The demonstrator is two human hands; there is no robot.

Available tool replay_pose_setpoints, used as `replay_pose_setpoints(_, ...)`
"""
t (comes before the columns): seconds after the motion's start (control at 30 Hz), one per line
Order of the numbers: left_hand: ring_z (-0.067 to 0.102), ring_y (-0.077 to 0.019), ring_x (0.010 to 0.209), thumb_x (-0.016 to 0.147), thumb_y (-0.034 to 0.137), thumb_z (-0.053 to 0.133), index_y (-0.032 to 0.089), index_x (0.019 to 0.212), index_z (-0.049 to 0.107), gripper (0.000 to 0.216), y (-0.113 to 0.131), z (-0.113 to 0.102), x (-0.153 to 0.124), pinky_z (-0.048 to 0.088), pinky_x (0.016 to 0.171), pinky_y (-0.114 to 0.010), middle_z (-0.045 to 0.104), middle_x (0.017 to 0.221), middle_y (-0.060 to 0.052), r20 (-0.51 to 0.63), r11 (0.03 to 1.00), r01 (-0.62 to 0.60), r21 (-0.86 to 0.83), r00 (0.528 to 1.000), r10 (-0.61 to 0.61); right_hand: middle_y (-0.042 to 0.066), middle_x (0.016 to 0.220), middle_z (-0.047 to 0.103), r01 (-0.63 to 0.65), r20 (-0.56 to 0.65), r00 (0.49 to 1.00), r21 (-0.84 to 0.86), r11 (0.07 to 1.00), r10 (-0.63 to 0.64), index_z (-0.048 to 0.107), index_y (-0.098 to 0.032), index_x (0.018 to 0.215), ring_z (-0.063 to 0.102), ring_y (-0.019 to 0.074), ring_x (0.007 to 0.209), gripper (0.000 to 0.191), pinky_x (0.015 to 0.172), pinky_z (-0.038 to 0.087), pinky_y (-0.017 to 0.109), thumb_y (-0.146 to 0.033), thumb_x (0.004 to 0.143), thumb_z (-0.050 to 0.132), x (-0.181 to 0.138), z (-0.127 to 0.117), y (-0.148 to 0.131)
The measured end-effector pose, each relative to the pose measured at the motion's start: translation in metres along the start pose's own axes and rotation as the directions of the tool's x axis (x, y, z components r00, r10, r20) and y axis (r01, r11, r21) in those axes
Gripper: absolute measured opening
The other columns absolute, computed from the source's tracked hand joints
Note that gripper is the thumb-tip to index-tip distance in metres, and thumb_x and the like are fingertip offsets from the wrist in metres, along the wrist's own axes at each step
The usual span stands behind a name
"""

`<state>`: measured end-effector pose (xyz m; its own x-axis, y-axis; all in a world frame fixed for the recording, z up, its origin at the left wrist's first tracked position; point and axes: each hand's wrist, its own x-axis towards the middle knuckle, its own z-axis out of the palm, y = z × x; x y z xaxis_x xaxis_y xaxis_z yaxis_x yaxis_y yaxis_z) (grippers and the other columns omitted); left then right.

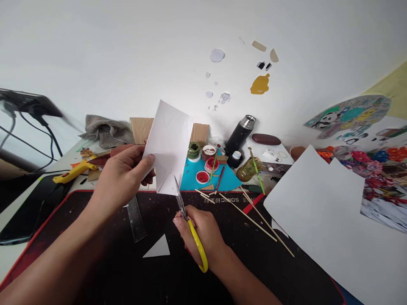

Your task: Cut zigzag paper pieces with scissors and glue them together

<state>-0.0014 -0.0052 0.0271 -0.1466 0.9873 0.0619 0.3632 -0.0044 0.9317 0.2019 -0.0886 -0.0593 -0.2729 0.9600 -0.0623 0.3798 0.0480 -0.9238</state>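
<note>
My left hand (122, 173) pinches a white sheet of paper (170, 144) by its left edge and holds it up above the mat. Pencil lines run across the lower corner of this sheet. My right hand (200, 233) grips a pair of scissors (197, 243) with yellow handles, the blades pointing up. The blade tip is at the lower right edge of the paper; whether it touches is hard to tell. A small white paper triangle (159, 247) lies on the mat below, and a clear ruler (136, 222) rests under my left wrist.
A dark desk mat (111, 262) covers the front. Behind it stand paint jars (193, 150) on blue paper (187, 180), and a black thermos (240, 134). Wooden sticks (254, 218) and large white sheets (327, 212) lie right. A yellow glue gun (74, 171) sits left.
</note>
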Motion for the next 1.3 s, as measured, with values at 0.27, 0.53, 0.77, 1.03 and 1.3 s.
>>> replay_pose_setpoints(0.27, 0.060, -0.0145, 0.055, 0.088, 0.048, 0.065, 0.018, 0.102, 0.077, 0.035, 0.001, 0.001, -0.001, 0.051, 0.054, -0.026, 0.065, 0.065, 0.003, 0.004, 1.000, 0.000, 0.007, 1.000, 0.000, -0.003, 0.061, 0.059, 0.033, -0.020, 0.999, -0.011, 0.999, -0.033, 0.065, -0.023, 0.090, 0.058, 0.0148, 0.054, 0.027, 0.058, 0.043, 0.025, -0.044, 0.106, 0.061, 0.002, -0.001, 0.001)
replay_pose_setpoints(0.53, 0.066, -0.0175, 0.060, 0.086, 0.053, 0.067, 0.021, 0.099, 0.071, 0.034, -0.010, 0.000, 0.005, 0.053, 0.055, -0.030, 0.075, 0.080, -0.001, 0.033, 0.996, -0.035, 0.087, 0.999, 0.032, -0.002, 0.062, 0.060, 0.017, -0.026, 0.999, -0.032, 0.999, -0.018, 0.066, -0.023, 0.088, 0.063, 0.0166, 0.059, 0.030, 0.057, 0.043, 0.024, -0.047, 0.105, 0.061, 0.001, 0.001, 0.002)
replay_pose_setpoints(0.77, 0.069, -0.0177, 0.055, 0.081, 0.060, 0.077, 0.020, 0.100, 0.070, 0.045, -0.010, -0.003, 0.010, 0.056, 0.053, -0.030, 0.073, 0.077, 0.001, 0.111, 0.999, 0.018, 0.048, 0.994, -0.023, -0.001, 0.062, 0.061, 0.006, -0.017, 1.000, -0.019, 1.000, -0.006, 0.066, -0.024, 0.090, 0.065, 0.0175, 0.058, 0.030, 0.057, 0.044, 0.025, -0.048, 0.106, 0.060, 0.000, 0.000, 0.000)
replay_pose_setpoints(1.03, 0.070, -0.0173, 0.051, 0.081, 0.058, 0.079, 0.021, 0.102, 0.067, 0.045, -0.014, -0.003, 0.010, 0.055, 0.050, -0.029, 0.075, 0.081, 0.001, 0.122, 0.999, 0.041, 0.007, 0.992, -0.041, -0.002, 0.064, 0.062, 0.022, -0.026, 0.999, -0.023, 0.999, -0.023, 0.065, -0.023, 0.088, 0.063, 0.0160, 0.057, 0.029, 0.058, 0.044, 0.024, -0.045, 0.106, 0.061, 0.001, 0.000, 0.000)
replay_pose_setpoints(1.3, 0.071, -0.0188, 0.051, 0.082, 0.057, 0.078, 0.021, 0.105, 0.068, 0.045, -0.016, -0.004, 0.010, 0.055, 0.051, -0.031, 0.076, 0.080, 0.001, 0.111, 0.999, 0.042, 0.025, 0.993, -0.044, 0.000, 0.068, 0.067, 0.020, -0.026, 0.999, -0.034, 0.999, -0.021, 0.063, -0.023, 0.086, 0.067, 0.0175, 0.063, 0.030, 0.059, 0.044, 0.025, -0.044, 0.107, 0.061, -0.001, 0.000, -0.001)
